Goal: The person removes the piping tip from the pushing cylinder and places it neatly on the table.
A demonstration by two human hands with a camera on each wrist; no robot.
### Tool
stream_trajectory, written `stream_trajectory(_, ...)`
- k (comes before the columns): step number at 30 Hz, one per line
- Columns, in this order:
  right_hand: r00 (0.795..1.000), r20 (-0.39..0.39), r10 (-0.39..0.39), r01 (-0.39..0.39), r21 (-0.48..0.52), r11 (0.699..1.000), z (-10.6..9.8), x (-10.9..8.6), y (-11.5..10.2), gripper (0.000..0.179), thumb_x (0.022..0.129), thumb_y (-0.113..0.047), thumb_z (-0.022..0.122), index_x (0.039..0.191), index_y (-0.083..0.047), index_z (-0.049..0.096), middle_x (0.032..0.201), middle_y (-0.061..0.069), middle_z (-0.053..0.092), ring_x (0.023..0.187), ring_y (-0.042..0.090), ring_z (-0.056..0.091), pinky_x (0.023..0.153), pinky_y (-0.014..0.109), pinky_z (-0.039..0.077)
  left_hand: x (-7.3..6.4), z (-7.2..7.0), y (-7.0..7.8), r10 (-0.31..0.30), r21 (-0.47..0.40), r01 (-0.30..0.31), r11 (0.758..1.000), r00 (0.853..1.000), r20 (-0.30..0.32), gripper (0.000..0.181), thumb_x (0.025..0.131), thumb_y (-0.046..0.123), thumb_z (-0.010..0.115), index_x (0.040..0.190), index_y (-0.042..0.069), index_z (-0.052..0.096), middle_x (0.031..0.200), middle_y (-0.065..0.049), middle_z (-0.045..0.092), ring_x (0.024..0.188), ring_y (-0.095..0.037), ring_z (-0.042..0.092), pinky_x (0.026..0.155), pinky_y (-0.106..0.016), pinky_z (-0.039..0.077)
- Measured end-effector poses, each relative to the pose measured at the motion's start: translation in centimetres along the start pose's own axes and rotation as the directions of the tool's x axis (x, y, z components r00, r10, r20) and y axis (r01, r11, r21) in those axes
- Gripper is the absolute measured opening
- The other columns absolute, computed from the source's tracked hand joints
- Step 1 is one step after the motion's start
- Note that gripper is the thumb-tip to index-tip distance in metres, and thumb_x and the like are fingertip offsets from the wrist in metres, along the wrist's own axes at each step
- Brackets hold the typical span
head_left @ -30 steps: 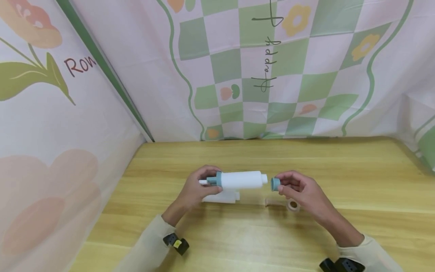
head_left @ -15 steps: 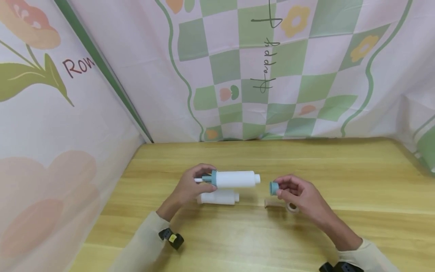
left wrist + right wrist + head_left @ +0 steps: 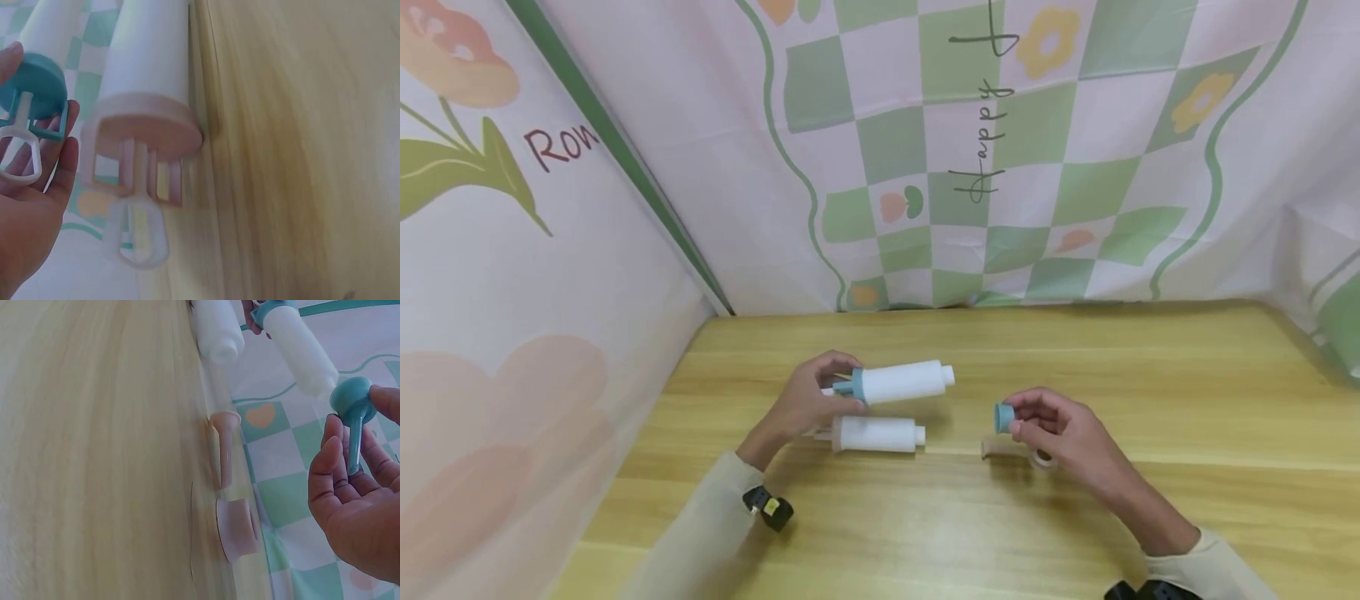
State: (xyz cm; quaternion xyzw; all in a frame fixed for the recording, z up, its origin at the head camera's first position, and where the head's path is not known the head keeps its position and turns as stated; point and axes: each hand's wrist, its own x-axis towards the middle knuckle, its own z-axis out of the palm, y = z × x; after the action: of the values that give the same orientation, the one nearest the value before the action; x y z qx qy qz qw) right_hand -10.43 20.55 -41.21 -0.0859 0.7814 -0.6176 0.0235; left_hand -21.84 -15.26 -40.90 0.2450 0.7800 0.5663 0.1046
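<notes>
My left hand [image 3: 805,396] grips a white syringe-like tube [image 3: 904,382] by its teal collar [image 3: 42,84], thumb on one side and fingers on the other. A white loop handle [image 3: 22,153] sticks out behind the collar. The tube is held above the table, its narrow white end tilted slightly up to the right. My right hand [image 3: 1060,429] pinches a teal nozzle [image 3: 351,400] with a thin stem, its wide mouth facing the tube across a gap. Below the left hand, a second white tube [image 3: 877,435] with a pink collar [image 3: 144,125] lies on the table.
A pink nozzle [image 3: 226,447] lies on the wooden table [image 3: 925,525] below the right hand, with a pink ring [image 3: 239,530] beside it. Printed cloth [image 3: 955,150] hangs behind the table's far edge and along the left side.
My left hand has moved left and slightly away with the teal-collared tube, widening the gap to the nozzle and uncovering the pink-collared tube. My right hand has shifted only slightly.
</notes>
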Motion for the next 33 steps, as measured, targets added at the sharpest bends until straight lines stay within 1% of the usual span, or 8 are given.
stream_trajectory(5, 1.0, -0.002, -0.011, 0.011, -0.002, 1.0, -0.2, 0.0, 0.0, 0.033, 0.1, -0.013, 0.063, 0.126, 0.005, 0.056, 0.109, 0.019, 0.062, 0.092, 0.029, 0.066, 0.072, 0.032, 0.057, 0.4, -0.5, -0.5, -0.01, 0.004, 0.01, 1.0, 1.0, 0.006, 0.049, 0.077, 0.005, 0.084, 0.121, 0.003, 0.061, 0.121, -0.013, 0.063, 0.108, -0.032, 0.063, 0.088, -0.041, 0.056)
stream_trajectory(8, 1.0, -0.005, -0.016, 0.016, 0.0, 1.0, -0.2, 0.1, 0.0, 0.033, 0.099, -0.012, 0.064, 0.126, 0.006, 0.056, 0.109, 0.019, 0.063, 0.092, 0.029, 0.066, 0.071, 0.031, 0.057, 0.6, -0.7, -0.8, -0.026, 0.015, 0.026, 1.0, 1.0, 0.002, 0.049, 0.077, 0.004, 0.083, 0.12, 0.004, 0.06, 0.12, -0.012, 0.062, 0.109, -0.031, 0.063, 0.089, -0.041, 0.055)
stream_trajectory(13, 1.0, -0.015, -0.027, 0.027, 0.014, 1.0, -0.3, 0.1, 0.2, 0.032, 0.099, -0.01, 0.064, 0.125, 0.008, 0.055, 0.108, 0.02, 0.063, 0.091, 0.027, 0.067, 0.07, 0.031, 0.058, 1.2, -1.2, -1.5, -0.076, -0.022, 0.076, 0.997, 0.997, -0.003, 0.047, 0.078, 0.001, 0.081, 0.12, 0.005, 0.059, 0.122, -0.012, 0.061, 0.11, -0.031, 0.063, 0.089, -0.041, 0.055)
stream_trajectory(17, 1.0, -0.009, -0.03, 0.03, 0.023, 0.999, -0.4, 0.1, 0.3, 0.031, 0.099, -0.009, 0.064, 0.123, 0.009, 0.055, 0.107, 0.02, 0.063, 0.09, 0.027, 0.067, 0.07, 0.031, 0.058, 1.8, -1.6, -2.2, -0.095, -0.045, 0.094, 0.995, 0.995, -0.017, 0.048, 0.079, -0.002, 0.081, 0.12, 0.004, 0.058, 0.123, -0.012, 0.061, 0.112, -0.031, 0.062, 0.092, -0.04, 0.054)
stream_trajectory(20, 1.0, -0.005, -0.017, 0.017, 0.022, 1.0, -0.5, 0.0, 0.3, 0.032, 0.099, -0.01, 0.064, 0.124, 0.008, 0.055, 0.108, 0.02, 0.063, 0.092, 0.027, 0.067, 0.071, 0.032, 0.058, 2.2, -1.9, -2.5, -0.086, -0.02, 0.085, 0.996, 0.996, -0.019, 0.047, 0.079, -0.002, 0.081, 0.12, 0.005, 0.058, 0.122, -0.012, 0.062, 0.114, -0.031, 0.061, 0.095, -0.041, 0.053)
stream_trajectory(26, 1.0, -0.01, 0.006, -0.006, 0.024, 1.0, -0.6, 0.0, 0.2, 0.033, 0.099, -0.011, 0.064, 0.124, 0.007, 0.056, 0.108, 0.02, 0.063, 0.092, 0.028, 0.067, 0.071, 0.034, 0.059, 3.0, -2.4, -2.7, -0.051, 0.077, 0.052, 0.996, 0.999, -0.006, 0.048, 0.08, 0.0, 0.081, 0.122, 0.004, 0.058, 0.121, -0.012, 0.062, 0.116, -0.032, 0.058, 0.099, -0.045, 0.049)
stream_trajectory(29, 1.0, -0.009, 0.011, -0.011, 0.026, 1.0, -0.6, -0.1, 0.3, 0.033, 0.099, -0.011, 0.065, 0.124, 0.008, 0.056, 0.108, 0.02, 0.063, 0.091, 0.028, 0.067, 0.07, 0.034, 0.058, 3.2, -2.5, -2.9, -0.066, 0.097, 0.067, 0.993, 0.998, -0.011, 0.049, 0.081, 0.001, 0.081, 0.124, 0.003, 0.058, 0.123, -0.012, 0.062, 0.116, -0.032, 0.058, 0.099, -0.046, 0.048)
stream_trajectory(33, 1.0, -0.012, 0.009, -0.009, 0.026, 1.0, -0.7, -0.1, 0.4, 0.032, 0.098, -0.01, 0.065, 0.123, 0.008, 0.056, 0.107, 0.02, 0.063, 0.091, 0.028, 0.067, 0.069, 0.034, 0.058, 3.4, -2.7, -3.1, -0.098, 0.099, 0.098, 0.99, 0.995, -0.007, 0.049, 0.082, 0.001, 0.08, 0.126, 0.002, 0.057, 0.126, -0.014, 0.061, 0.118, -0.033, 0.057, 0.102, -0.047, 0.046)
